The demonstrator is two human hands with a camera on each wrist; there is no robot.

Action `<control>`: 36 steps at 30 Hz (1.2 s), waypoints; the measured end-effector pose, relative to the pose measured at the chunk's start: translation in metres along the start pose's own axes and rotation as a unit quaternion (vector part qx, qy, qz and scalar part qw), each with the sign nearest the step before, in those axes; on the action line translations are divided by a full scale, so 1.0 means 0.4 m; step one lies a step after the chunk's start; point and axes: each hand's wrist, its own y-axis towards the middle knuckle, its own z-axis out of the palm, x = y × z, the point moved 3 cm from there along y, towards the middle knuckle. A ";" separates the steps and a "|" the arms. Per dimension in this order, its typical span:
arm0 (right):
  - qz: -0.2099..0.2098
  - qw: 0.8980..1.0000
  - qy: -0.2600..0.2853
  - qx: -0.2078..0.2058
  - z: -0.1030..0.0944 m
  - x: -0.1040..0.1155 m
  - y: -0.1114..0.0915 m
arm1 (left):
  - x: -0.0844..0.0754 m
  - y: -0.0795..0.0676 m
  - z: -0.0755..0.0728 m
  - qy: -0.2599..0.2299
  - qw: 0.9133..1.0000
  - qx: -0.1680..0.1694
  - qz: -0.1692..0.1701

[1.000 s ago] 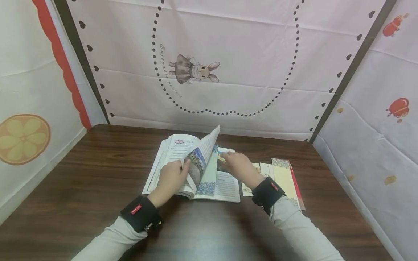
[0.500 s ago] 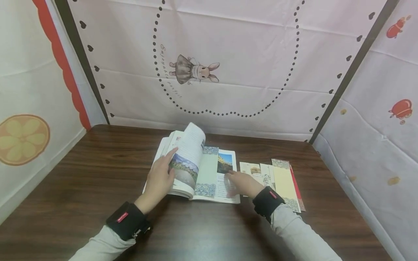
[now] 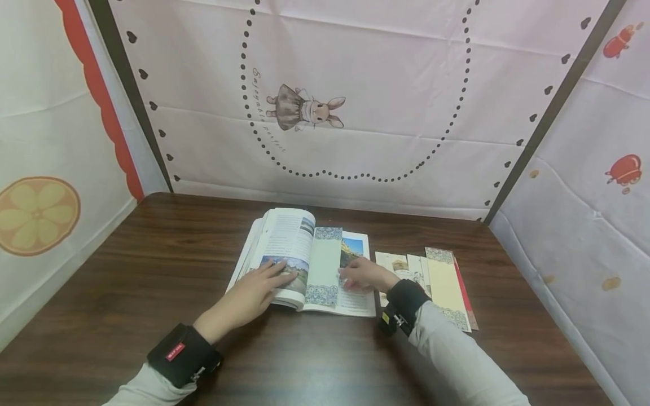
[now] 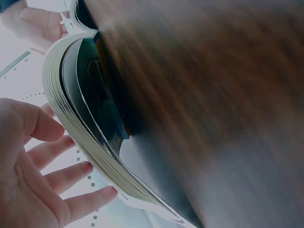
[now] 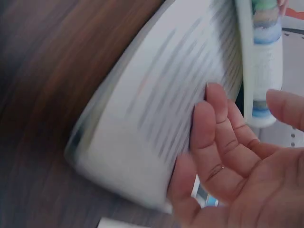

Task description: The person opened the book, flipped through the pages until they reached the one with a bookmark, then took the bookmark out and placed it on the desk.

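Note:
A thick book [image 3: 290,231] lies spread on the table, with printed text and photos on its pages. Along its gutter, over the right page, rests a pale green bookmark [image 3: 324,259] with blue patterned ends. My left hand [image 3: 258,285] rests with spread fingers on the lower left page; in the left wrist view, the hand [image 4: 38,175] is beside the curved page edges. At the bookmark's right edge is my right hand [image 3: 367,274], fingers loosely bent over the right page. In the right wrist view, the thumb of that hand [image 5: 242,161] stands apart from the fingers.
To the right of the book lie a cream card [image 3: 393,263] with a drawing, a narrow white card [image 3: 416,268], a yellow bookmark [image 3: 444,282] with patterned ends, and a red strip [image 3: 463,290] partly beneath it. Fabric walls [image 3: 396,73] enclose the wooden table [image 3: 304,355].
The raised page has gone down to the left, and my left hand has moved from pinching it to resting on it. My right hand has shifted to the bookmark's right edge.

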 end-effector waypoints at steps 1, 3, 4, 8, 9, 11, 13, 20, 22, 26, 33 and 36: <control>0.000 1.000 0.006 0.000 0.004 0.004 0.001 | -0.001 0.000 -0.001 0.000 1.000 -0.001 0.000; -0.010 1.000 0.012 0.000 0.013 0.011 0.002 | -0.002 0.001 -0.001 0.003 1.000 0.001 0.000; -0.023 1.000 0.013 0.001 0.017 0.014 0.002 | -0.002 0.001 -0.001 0.005 1.000 0.002 -0.001; -0.078 0.997 -0.001 0.005 0.022 0.019 0.001 | -0.002 0.004 -0.003 0.006 1.000 0.003 -0.002; -0.078 0.997 -0.006 0.004 0.018 0.016 0.002 | -0.002 0.006 -0.003 0.006 1.000 0.002 -0.002; -0.063 0.998 -0.007 0.005 0.008 0.007 0.002 | -0.004 0.008 -0.003 0.005 1.000 0.001 0.001; -0.038 0.999 0.003 0.008 -0.004 -0.008 0.004 | -0.004 0.010 -0.001 0.010 1.000 0.003 0.001; -0.025 0.997 0.068 0.008 -0.067 -0.059 -0.036 | -0.009 0.005 -0.008 0.021 1.000 0.009 -0.009; -0.040 0.996 0.084 0.010 -0.094 -0.083 -0.058 | -0.011 0.004 -0.011 0.018 1.000 0.007 -0.010; -0.051 0.994 0.100 -0.001 -0.169 -0.144 -0.115 | -0.017 0.004 -0.017 0.011 1.000 -0.010 -0.004; -0.012 0.999 0.024 -0.037 -0.282 -0.267 -0.225 | 0.002 -0.005 -0.039 0.009 0.999 -0.032 -0.022; -0.007 0.999 -0.004 -0.042 -0.308 -0.318 -0.257 | 0.023 -0.015 -0.058 0.011 0.998 -0.039 -0.038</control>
